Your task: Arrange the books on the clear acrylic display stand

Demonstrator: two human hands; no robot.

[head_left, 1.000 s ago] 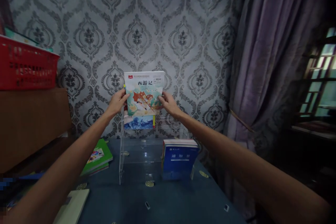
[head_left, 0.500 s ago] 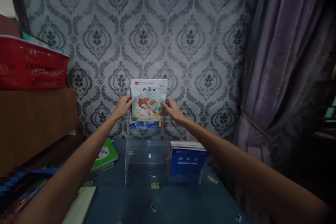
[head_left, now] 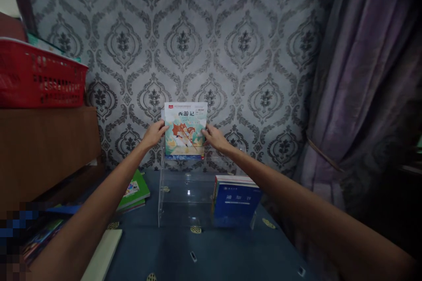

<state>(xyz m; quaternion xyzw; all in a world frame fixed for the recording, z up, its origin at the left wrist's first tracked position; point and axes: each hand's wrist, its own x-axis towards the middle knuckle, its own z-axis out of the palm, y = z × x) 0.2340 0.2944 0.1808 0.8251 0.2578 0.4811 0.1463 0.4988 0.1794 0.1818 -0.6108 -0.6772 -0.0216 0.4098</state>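
Note:
A picture-covered book (head_left: 184,134) stands upright at the top tier of a clear acrylic rack (head_left: 174,193). Its cover is white and green, with a figure and dark characters. My left hand (head_left: 154,133) grips its left edge, thumb on the cover. On the opposite edge my right hand (head_left: 215,136) pinches it the same way. A strip of another blue cover shows below and behind it. Lower right in the rack, several books stand behind a blue book (head_left: 237,202) with white characters.
Green books (head_left: 138,189) lie left of the rack on the dark blue tablecloth (head_left: 165,250). A pale book (head_left: 103,254) is nearer me. At far left a red basket (head_left: 59,81) sits on a brown cabinet (head_left: 49,149). A purple curtain (head_left: 359,74) hangs at right.
Both hands have lowered the picture-covered book a little into the rack's top tier. Less of the blue cover behind it shows now. The view has shifted slightly.

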